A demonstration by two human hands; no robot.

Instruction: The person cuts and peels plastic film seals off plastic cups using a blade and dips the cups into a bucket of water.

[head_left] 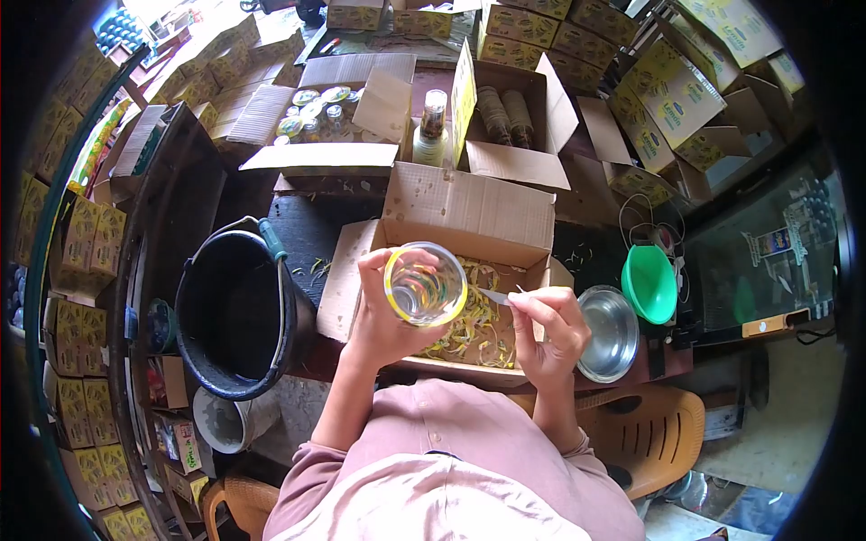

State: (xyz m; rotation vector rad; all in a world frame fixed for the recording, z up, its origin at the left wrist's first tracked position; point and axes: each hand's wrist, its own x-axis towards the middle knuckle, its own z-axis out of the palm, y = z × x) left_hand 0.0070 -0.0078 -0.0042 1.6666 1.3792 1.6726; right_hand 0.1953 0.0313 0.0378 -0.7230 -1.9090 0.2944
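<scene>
My left hand (374, 316) is wrapped round a clear plastic cup (426, 284) with a yellow rim, its opening tilted up toward the camera. Close to the cup's right side, my right hand (548, 329) pinches a small pointed blade (493, 296); its tip is beside the rim. Both hands are above an open cardboard box (469, 203), where many thin yellow-green strips (483, 334) lie.
A black bucket (236, 311) stands at left. To the right are a metal bowl (607, 334) and a green bowl (649, 284). Behind, one open box (338, 77) holds lidded cups, another (519, 162) holds cup stacks. A tall cup stack (433, 117) stands between them.
</scene>
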